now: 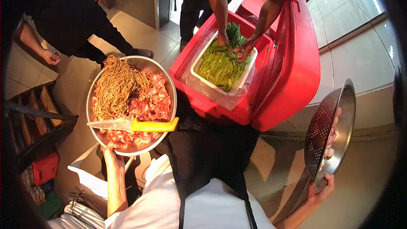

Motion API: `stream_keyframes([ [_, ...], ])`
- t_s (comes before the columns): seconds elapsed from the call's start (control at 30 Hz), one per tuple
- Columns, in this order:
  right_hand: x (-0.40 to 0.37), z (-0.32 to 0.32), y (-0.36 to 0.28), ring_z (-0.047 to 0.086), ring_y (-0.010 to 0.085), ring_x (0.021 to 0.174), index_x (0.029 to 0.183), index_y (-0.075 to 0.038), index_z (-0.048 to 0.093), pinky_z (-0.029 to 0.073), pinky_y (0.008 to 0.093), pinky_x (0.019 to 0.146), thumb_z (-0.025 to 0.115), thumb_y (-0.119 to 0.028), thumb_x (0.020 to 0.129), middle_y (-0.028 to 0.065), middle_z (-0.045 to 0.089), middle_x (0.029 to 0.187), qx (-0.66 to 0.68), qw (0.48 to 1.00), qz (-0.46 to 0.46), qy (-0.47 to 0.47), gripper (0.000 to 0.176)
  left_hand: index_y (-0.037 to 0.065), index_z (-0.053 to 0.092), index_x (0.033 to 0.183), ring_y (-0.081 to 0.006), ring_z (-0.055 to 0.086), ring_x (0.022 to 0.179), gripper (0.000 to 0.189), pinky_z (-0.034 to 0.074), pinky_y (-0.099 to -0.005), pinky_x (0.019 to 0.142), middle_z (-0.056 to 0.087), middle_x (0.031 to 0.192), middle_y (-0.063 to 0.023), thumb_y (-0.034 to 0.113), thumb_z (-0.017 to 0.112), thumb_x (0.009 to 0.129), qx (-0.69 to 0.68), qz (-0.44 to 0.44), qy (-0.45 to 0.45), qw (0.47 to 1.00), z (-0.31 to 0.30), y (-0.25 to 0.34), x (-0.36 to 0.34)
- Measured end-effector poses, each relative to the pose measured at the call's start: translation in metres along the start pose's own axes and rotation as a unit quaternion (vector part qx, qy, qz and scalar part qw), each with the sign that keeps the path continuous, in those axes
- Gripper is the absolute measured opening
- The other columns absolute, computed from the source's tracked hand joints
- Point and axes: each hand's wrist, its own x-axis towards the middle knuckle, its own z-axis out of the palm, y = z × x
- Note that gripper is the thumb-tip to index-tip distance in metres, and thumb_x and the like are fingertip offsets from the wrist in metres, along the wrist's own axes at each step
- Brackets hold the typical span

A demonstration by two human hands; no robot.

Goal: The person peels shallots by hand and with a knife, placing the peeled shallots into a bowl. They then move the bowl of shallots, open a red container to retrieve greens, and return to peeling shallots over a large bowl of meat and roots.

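My left hand (112, 154) grips the near rim of a round metal bowl (143, 62). Inside the bowl are pieces of raw pink meat (157, 101) and a heap of thin, dried, brown stringy strands (116, 85). Across the top lies a knife (153, 125), its yellow handle to the right and its smeared blade to the left. At the lower right, my right hand (321, 191) holds a metal colander (319, 133) by its rim, tipped up on its side. Several small pale rounded pieces (332, 138) show inside it.
Ahead stands a red cooler box (203, 97) with its lid (292, 68) raised. Another person's hands (239, 51) touch green leafy vegetables (222, 65) in a white basket (254, 57). A second person (63, 17) stands at the left, near a dark slatted rack (42, 118).
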Motion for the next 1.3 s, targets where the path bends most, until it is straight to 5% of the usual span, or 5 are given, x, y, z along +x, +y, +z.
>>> stream_keyframes([
  [0.1,0.006,-0.013,0.003,0.062,0.0276,0.109,0.128,0.004,0.053,0.051,0.0394,0.096,0.059,-0.015,0.081,0.0127,0.061,0.122,0.003,1.0,-0.014,-0.021,0.051,0.002,0.065,0.102,-0.0186,0.069,0.087,0.029,0.057,-0.0308,0.081,0.071,0.097,-0.0058,0.005,0.059,0.073,0.006,0.003,-0.01,1.0,-0.002,0.001,-0.001],
  [0.2,-0.001,0.025,0.014,0.072,0.02,0.078,0.118,-0.003,0.059,0.064,0.0319,0.06,0.058,-0.013,0.082,0.0082,0.07,0.103,0.013,0.995,-0.063,0.073,0.037,0.002,0.065,0.102,-0.019,0.069,0.086,0.029,0.056,-0.0307,0.082,0.071,0.097,-0.0057,0.005,0.058,0.073,0.009,0.006,-0.01,1.0,-0.001,0.001,-0.002],
  [0.7,-0.004,0.035,0.014,0.071,0.0231,0.086,0.121,0.0,0.058,0.063,0.0332,0.068,0.06,-0.014,0.082,0.0094,0.069,0.107,0.018,0.998,-0.053,0.041,0.042,0.001,0.06,0.113,-0.0179,0.069,0.071,0.04,0.061,-0.0294,0.064,0.07,0.092,-0.0095,-0.001,0.054,0.074,-0.007,0.005,-0.036,0.999,-0.013,-0.006,0.014],
  [0.8,0.003,0.018,0.013,0.064,0.0299,0.11,0.13,0.003,0.053,0.053,0.0423,0.098,0.059,-0.016,0.08,0.0149,0.062,0.124,0.013,0.998,-0.053,0.003,0.054,0.002,0.062,0.106,-0.0177,0.069,0.076,0.033,0.059,-0.0286,0.072,0.07,0.09,-0.0064,0.004,0.056,0.073,0.002,0.016,-0.016,1.0,-0.004,-0.005,0.006],
  [1.3,-0.002,0.031,0.013,0.063,0.0281,0.105,0.131,0.002,0.05,0.052,0.041,0.093,0.058,-0.016,0.082,0.013,0.061,0.121,0.029,0.997,-0.065,-0.004,0.052,0.004,0.064,0.093,-0.0155,0.068,0.072,0.019,0.057,-0.0262,0.068,0.07,0.085,-0.0034,0.006,0.058,0.075,0.002,0.026,-0.015,1.0,0.003,-0.002,-0.001],
])
